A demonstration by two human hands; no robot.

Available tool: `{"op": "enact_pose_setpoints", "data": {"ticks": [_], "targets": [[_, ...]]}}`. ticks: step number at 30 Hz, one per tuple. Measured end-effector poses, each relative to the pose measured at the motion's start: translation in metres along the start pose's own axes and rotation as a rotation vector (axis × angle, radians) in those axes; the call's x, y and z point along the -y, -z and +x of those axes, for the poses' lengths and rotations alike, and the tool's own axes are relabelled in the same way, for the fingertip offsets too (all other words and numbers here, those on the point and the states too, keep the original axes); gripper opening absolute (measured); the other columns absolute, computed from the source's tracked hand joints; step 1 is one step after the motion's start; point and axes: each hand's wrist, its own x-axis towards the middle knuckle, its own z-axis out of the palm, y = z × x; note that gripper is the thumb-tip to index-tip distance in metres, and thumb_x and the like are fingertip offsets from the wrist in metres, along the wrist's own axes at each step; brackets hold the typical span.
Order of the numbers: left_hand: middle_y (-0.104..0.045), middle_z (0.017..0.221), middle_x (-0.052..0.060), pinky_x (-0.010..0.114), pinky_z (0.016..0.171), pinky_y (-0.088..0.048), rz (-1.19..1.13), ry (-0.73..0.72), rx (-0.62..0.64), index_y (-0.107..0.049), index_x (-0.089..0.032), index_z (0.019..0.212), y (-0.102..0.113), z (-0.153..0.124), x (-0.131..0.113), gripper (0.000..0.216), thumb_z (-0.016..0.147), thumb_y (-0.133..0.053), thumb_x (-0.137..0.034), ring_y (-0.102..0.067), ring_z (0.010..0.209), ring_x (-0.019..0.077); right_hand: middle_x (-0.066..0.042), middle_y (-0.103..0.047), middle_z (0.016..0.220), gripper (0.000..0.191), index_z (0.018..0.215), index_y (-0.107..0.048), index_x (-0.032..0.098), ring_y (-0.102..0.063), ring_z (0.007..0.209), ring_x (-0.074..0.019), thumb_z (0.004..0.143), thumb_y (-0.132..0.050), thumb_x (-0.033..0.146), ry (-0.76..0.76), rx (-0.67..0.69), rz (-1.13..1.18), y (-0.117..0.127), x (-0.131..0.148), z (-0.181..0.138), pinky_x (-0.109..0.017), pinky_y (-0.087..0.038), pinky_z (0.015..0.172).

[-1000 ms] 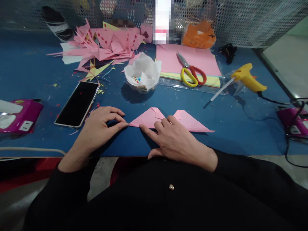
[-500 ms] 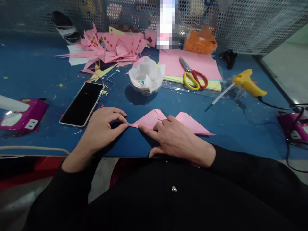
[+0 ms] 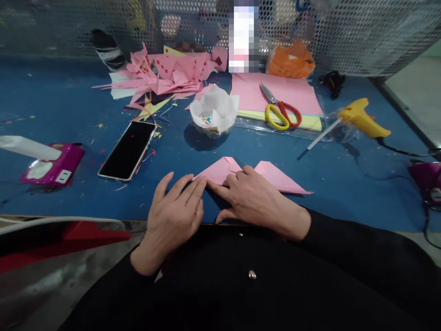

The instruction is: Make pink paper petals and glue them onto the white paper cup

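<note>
- Pink paper, folded into a long flat shape [image 3: 217, 172], lies on the blue tabletop [image 3: 347, 195], near the edge at which the person sits. It is just beyond the hands, and partly under them.
- Its long axis runs from left to right, almost parallel to this near edge. Two blunt peaks point away from the person, and the right end is a thin tip.
- The right hand [image 3: 255, 195] is the closer one to the middle: it rests over the paper with bent fingers, its index finger reaching left along the lower border. Its thumb is spread apart from the paper, so it does not pinch it.
- The left hand [image 3: 175, 212] is opened, palm downward, with its fingers stretched toward the left end of the paper. The fingertips cover this end; how firmly they press, I cannot tell.
- Both hands come together at that left end, where the right index fingertip is just beside the left fingertips. If they touch, it is not clear.
- Beyond the paper stands a bowl lined with white paper [image 3: 214, 110]; a phone [image 3: 127, 151] lies to the left, and scissors [image 3: 271, 96] lie farther back.
</note>
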Motion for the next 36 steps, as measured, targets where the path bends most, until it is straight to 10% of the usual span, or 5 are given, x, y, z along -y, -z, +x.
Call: {"op": "enact_pose_setpoints", "data": {"ticks": [8, 14, 20, 36], "targets": [[-0.069, 0.132, 0.016, 0.065, 0.119, -0.023, 0.071, 0.12, 0.045, -0.053, -0.011, 0.142, 0.009, -0.01, -0.005, 0.049, 0.094, -0.054, -0.021, -0.059, 0.128, 0.0379, -0.011, -0.07, 0.09, 0.088, 0.151, -0.04, 0.013, -0.064, 0.077, -0.026, 0.092, -0.034, 0.077, -0.026, -0.077, 0.003, -0.004, 0.004, -0.006, -0.036, -0.027, 0.07], [-0.067, 0.135, 0.016, 0.07, 0.115, -0.027, 0.092, 0.179, 0.031, -0.054, -0.018, 0.142, 0.009, -0.006, -0.008, 0.048, 0.094, -0.056, -0.026, -0.055, 0.133, 0.0404, -0.011, -0.07, 0.085, 0.072, 0.137, -0.056, 0.004, -0.057, 0.074, -0.0233, 0.101, -0.036, 0.062, -0.246, -0.404, -0.005, -0.022, 0.011, -0.046, -0.037, -0.03, 0.072], [-0.063, 0.14, 0.016, 0.057, 0.114, -0.039, 0.0, -0.038, -0.022, -0.059, -0.009, 0.136, -0.001, 0.007, -0.021, 0.044, 0.095, -0.053, -0.021, -0.054, 0.135, 0.0352, -0.014, -0.075, 0.099, 0.052, 0.12, -0.067, 0.006, -0.063, 0.087, -0.024, 0.102, -0.047, 0.051, -0.406, -0.6, 0.044, -0.032, 0.016, -0.08, -0.035, -0.041, 0.078], [-0.059, 0.142, 0.023, 0.055, 0.11, -0.036, -0.048, -0.281, 0.099, -0.052, 0.002, 0.14, -0.016, 0.016, -0.019, 0.051, 0.102, -0.039, -0.03, -0.056, 0.131, 0.038, -0.027, -0.062, 0.137, 0.081, 0.137, -0.052, -0.009, -0.058, 0.13, -0.033, 0.102, -0.033, 0.062, -0.186, -0.458, 0.174, -0.046, 0.028, -0.058, -0.047, -0.046, 0.109]]}}
